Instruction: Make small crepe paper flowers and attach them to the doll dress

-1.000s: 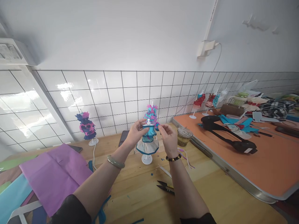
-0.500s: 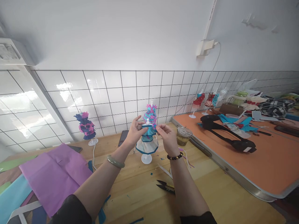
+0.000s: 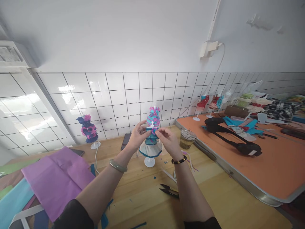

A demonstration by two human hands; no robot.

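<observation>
A small dress form on a white round stand wears a teal top and a white skirt with a dark teal hem. My left hand grips its left side, thumb on the front of the bodice and fingers curled behind. A pink-and-purple rosette lies against the upper right of the bodice. My right hand pinches the rosette's right edge between thumb and forefinger; its other fingers are folded in. Just behind stands another form in a turquoise and pink ruffled dress.
Black thread snips and ribbon strips lie near my right forearm. A lidded cup stands to the right, beside an orange folding table. Purple sheets and a navy-pink dressed form are at left.
My right hand has moved slightly left, bringing the rosette against the bodice with its face toward me. My left hand stays on the form, fingers a little more curled.
</observation>
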